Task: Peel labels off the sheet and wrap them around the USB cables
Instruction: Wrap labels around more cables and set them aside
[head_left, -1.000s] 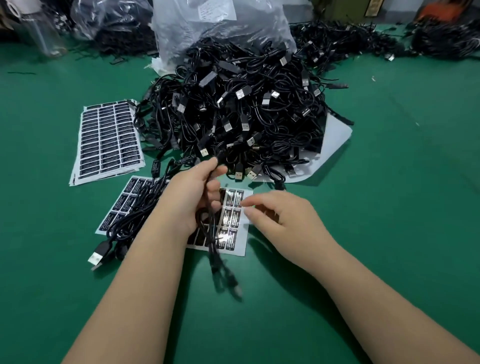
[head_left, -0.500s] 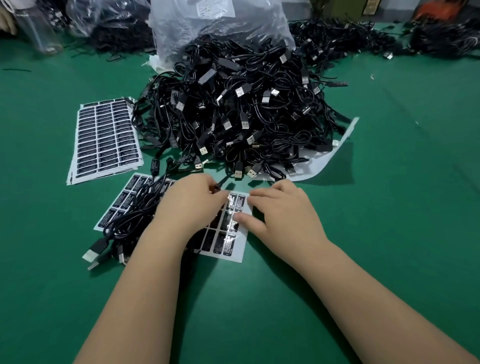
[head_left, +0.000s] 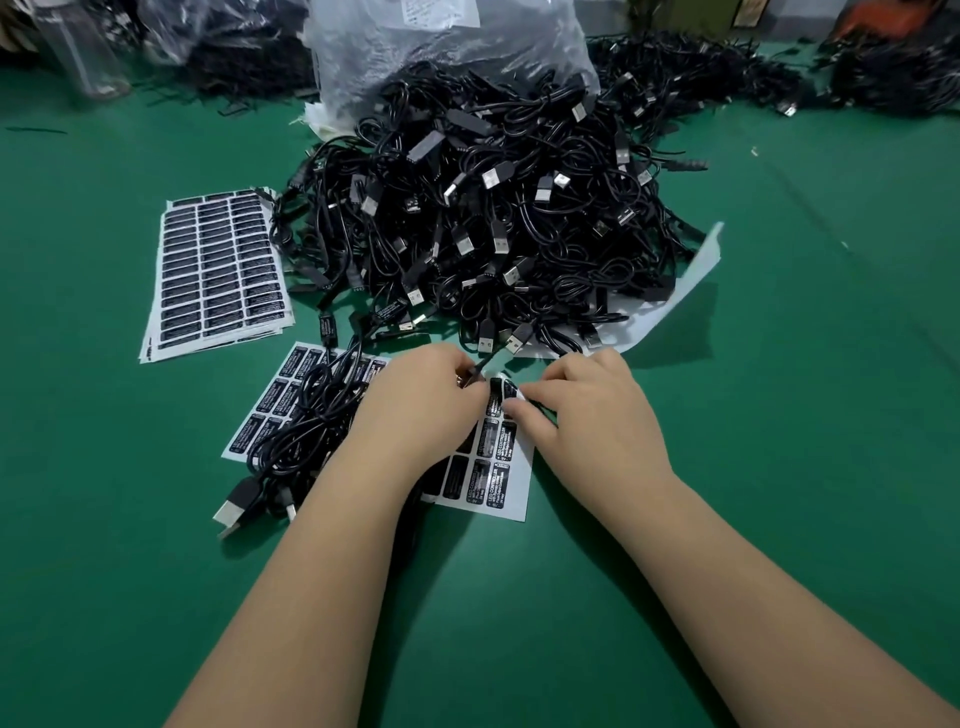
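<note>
Your label sheet (head_left: 501, 475) lies flat on the green tabletop (head_left: 779, 467), white backing with black printed labels, its far corner curled up. One label (head_left: 511, 391) is lifted at that corner. A thin black USB cable (head_left: 483, 364) crosses just above it (its plug end hidden). The big cable pile (head_left: 493, 223) sits behind, a full sheet stack (head_left: 221, 267) at its left

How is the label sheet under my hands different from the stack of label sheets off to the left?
The near sheet is a single sheet, partly covered by cables and both hands, with one corner label being lifted; the stack of sheets is several layers, uncovered and untouched. The near sheet shows bare white backing along its right side; the stack's top sheet looks full. Both carry black labels on white backing and lie on the green table.
</note>
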